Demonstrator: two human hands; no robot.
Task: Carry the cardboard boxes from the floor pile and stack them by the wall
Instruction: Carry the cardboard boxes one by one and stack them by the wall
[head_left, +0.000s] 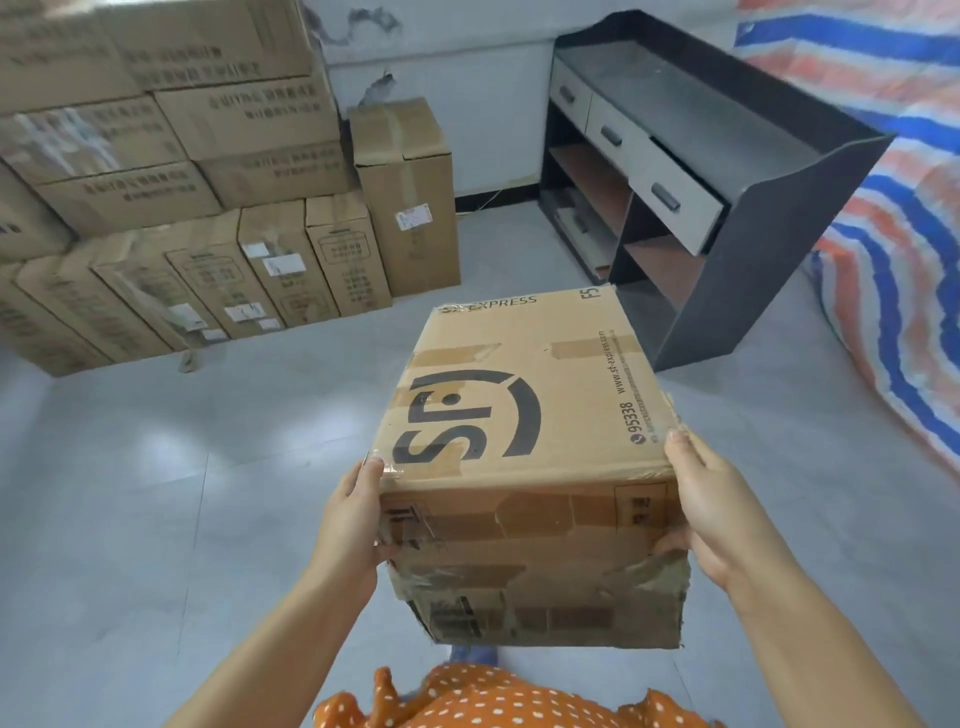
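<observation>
Stack by the wall (171, 171): many cardboard boxes are already piled in rows and tiers at the left, so much of the job is judged done.
Floor pile: not seen, so what remains cannot be told.
Carried box (524, 415): one worn, taped carton is held in the air over the grey floor (130, 493), well apart from the stack; its placing is not yet done.
Left hand (350, 519): the near left corner is gripped, fingers curled onto the front face.
Right hand (711, 514): the near right corner is gripped, thumb along the top edge.
</observation>
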